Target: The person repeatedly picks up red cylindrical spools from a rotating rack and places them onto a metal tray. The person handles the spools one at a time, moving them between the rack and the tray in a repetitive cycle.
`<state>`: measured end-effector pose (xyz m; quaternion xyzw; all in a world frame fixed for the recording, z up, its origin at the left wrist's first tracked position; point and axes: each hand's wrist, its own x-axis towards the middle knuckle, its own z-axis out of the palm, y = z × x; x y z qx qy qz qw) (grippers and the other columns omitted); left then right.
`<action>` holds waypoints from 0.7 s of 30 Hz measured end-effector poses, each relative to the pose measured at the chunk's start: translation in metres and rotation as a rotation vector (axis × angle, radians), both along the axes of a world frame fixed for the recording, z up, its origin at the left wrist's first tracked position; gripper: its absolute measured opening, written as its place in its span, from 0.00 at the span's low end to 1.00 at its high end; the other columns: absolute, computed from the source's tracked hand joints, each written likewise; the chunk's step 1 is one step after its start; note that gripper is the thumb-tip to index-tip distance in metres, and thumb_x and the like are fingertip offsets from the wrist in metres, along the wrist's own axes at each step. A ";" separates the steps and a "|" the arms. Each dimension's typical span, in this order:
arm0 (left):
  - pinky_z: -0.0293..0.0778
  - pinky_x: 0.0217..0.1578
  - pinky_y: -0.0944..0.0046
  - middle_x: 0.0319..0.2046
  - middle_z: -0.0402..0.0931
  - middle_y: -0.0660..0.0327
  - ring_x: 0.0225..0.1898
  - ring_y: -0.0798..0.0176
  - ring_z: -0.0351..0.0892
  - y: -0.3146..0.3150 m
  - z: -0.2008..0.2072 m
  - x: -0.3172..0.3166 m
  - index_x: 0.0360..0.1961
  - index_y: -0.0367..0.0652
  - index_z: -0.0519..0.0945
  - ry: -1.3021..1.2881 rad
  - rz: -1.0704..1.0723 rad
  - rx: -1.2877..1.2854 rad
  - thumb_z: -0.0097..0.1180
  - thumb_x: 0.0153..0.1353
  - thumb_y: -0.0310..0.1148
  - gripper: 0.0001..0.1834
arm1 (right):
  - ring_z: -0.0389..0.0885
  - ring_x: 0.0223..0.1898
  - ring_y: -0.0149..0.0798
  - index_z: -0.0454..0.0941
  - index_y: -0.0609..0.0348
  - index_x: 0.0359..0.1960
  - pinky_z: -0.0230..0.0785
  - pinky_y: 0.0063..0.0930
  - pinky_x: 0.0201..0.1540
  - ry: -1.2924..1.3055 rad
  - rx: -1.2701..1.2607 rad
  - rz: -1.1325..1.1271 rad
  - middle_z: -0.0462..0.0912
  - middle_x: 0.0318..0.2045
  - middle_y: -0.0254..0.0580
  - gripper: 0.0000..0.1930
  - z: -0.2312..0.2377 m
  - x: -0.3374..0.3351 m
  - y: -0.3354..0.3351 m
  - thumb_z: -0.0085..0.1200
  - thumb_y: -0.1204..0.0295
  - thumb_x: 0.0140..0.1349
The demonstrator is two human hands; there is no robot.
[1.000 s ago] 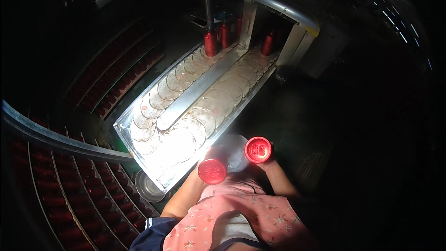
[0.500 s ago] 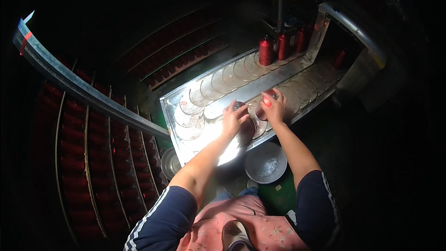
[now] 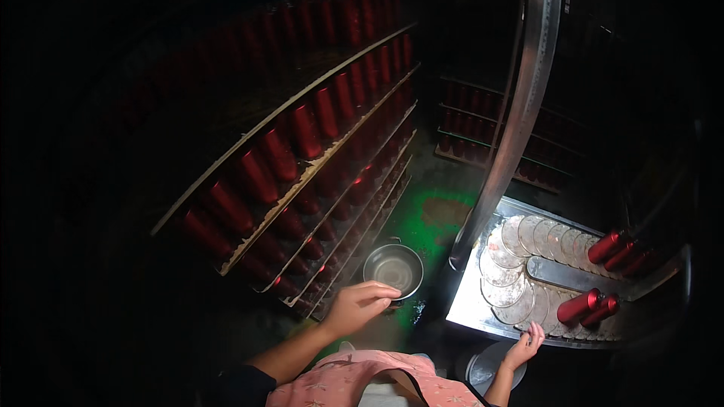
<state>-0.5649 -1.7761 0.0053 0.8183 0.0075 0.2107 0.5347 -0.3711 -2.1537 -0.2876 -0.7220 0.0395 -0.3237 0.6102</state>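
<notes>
My left hand (image 3: 360, 307) reaches out to the left of the conveyor, with nothing seen in it. Its fingers are stretched and lie close together, in line with the near rim of a round metal basin (image 3: 394, 270) on the floor. By the conveyor's near edge is my right hand (image 3: 526, 346), empty, its fingers apart. Just beyond it, a red metal bottle (image 3: 579, 306) stands on the near lane of overlapping round plates (image 3: 507, 300). A second red bottle (image 3: 601, 311) is close beside it.
More red bottles (image 3: 607, 246) stand on the conveyor's far lane. To the left, a tiered rack (image 3: 324, 158) holds rows of red bottles; another rack (image 3: 483, 120) is farther back. A metal post (image 3: 520, 120) rises at the conveyor's corner. A grey basin (image 3: 483, 368) sits below its near edge.
Both hands have let go of the bottles on the near lane. My view has turned left towards the rack, and my left hand has moved off the conveyor to the left.
</notes>
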 end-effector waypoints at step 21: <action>0.73 0.58 0.55 0.53 0.81 0.49 0.55 0.49 0.80 0.612 0.443 -0.071 0.62 0.47 0.77 0.212 1.242 0.971 0.61 0.60 0.47 0.30 | 0.62 0.66 0.61 0.76 0.31 0.63 0.63 0.53 0.66 -0.890 -0.702 1.061 0.69 0.64 0.54 0.28 0.677 0.132 0.859 0.64 0.52 0.59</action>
